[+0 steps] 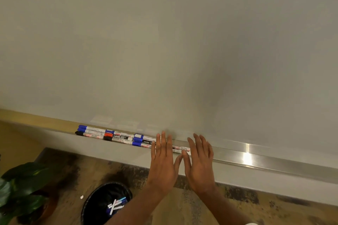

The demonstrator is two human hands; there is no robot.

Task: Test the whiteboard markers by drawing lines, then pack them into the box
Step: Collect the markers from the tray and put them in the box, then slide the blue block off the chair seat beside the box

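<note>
Evidently the task is barely begun: the markers [117, 136] lie capped in the tray [256, 159] of the unmarked whiteboard [164, 42], no box is in view, and the left hand [162, 160] and right hand [200, 164] hold nothing, fingers [163, 140] straight.

Item counts, head view.

- Whiteboard [164, 42]: one.
- Metal tray [256, 157] along its lower edge: one.
- Markers [118, 136] lying in the tray: nine with their caps showing, set end to end in three groups of three.
  - Blue caps [138, 135]: six.
  - Black caps [79, 133]: two.
  - Red cap [108, 135]: one.
  - Further barrels [181, 149]: two, seen between the hands with their caps covered.
- Hands: two, one left hand [162, 159] and one right hand [199, 160].
- Waste bin [95, 195]: one.
- Discarded markers [114, 205] inside it: perhaps four, as the heap is small and blurred.
- Potted plant [23, 179]: one.
- Paper scrap [81, 196] on the floor: one.
</note>
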